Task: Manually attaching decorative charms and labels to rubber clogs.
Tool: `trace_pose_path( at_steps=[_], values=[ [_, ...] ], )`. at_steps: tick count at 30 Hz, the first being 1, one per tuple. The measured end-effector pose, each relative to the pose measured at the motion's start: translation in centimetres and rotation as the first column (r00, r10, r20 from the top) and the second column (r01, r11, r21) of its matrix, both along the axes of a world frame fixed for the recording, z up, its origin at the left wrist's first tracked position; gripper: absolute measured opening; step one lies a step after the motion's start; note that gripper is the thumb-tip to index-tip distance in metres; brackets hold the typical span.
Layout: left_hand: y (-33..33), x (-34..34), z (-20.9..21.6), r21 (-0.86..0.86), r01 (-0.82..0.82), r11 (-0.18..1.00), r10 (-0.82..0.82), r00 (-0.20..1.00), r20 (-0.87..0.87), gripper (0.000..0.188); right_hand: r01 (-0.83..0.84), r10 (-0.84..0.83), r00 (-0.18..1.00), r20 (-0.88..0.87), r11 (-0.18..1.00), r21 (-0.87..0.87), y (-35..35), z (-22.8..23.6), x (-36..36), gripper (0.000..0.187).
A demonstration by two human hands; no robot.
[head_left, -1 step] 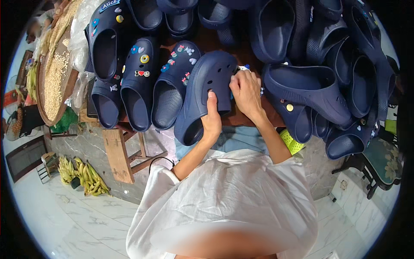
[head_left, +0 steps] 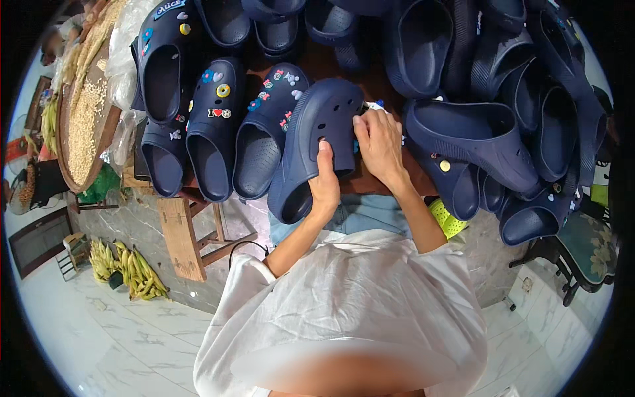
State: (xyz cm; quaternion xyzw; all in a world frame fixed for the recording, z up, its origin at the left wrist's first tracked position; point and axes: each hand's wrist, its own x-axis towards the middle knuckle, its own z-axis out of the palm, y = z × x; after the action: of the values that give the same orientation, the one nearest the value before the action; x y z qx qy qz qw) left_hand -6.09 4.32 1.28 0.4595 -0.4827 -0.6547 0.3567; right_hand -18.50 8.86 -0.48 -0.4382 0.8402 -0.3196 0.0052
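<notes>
And the bare left hand (head_left: 324, 182) clasps the plain navy, hole-punched, foam-looking clog (head_left: 331, 126), tilted above the brown tabletop's (head_left: 367, 184) near edge, bare right hand (head_left: 380, 142) bunched at its toe, hold unclear—likely light, springy, best gripped by the sidewall!

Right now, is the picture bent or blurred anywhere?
Head view: the chair looks tilted near the black rim, likely fisheye bending; a smooth blur hides the bottom centre; the held clog and right fingers look fairly sharp.
</notes>
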Motion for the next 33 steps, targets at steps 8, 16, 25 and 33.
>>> trace_pose_path(
  at_steps=[8, 16, 25, 33],
  values=[
    [0.5, 0.8, 0.9, -0.201, 0.076, 0.977, -0.068, 0.996, 0.05, 0.038, 0.021, -0.031, 0.981, 0.192, 0.998, 0.051, 0.0, 2.0, 0.5, 0.045],
    [1.2, 0.5, 0.9, -0.087, 0.002, 0.996, -0.001, 1.0, 0.019, 0.036, 0.056, -0.04, 0.987, 0.159, 0.994, -0.095, 0.5, 1.2, 1.0, 0.032],
    [1.3, 0.1, 0.9, -0.103, -0.028, 0.994, 0.026, 1.0, -0.017, 0.035, 0.064, -0.047, 0.995, 0.087, 0.977, -0.203, 0.9, -0.5, 1.1, 0.022],
    [1.7, 0.0, 0.6, -0.143, 0.024, 0.989, -0.027, 1.0, -0.016, 0.038, 0.016, -0.005, 0.998, 0.057, 0.981, -0.192, 1.2, -0.4, 0.6, 0.024]
  ],
)
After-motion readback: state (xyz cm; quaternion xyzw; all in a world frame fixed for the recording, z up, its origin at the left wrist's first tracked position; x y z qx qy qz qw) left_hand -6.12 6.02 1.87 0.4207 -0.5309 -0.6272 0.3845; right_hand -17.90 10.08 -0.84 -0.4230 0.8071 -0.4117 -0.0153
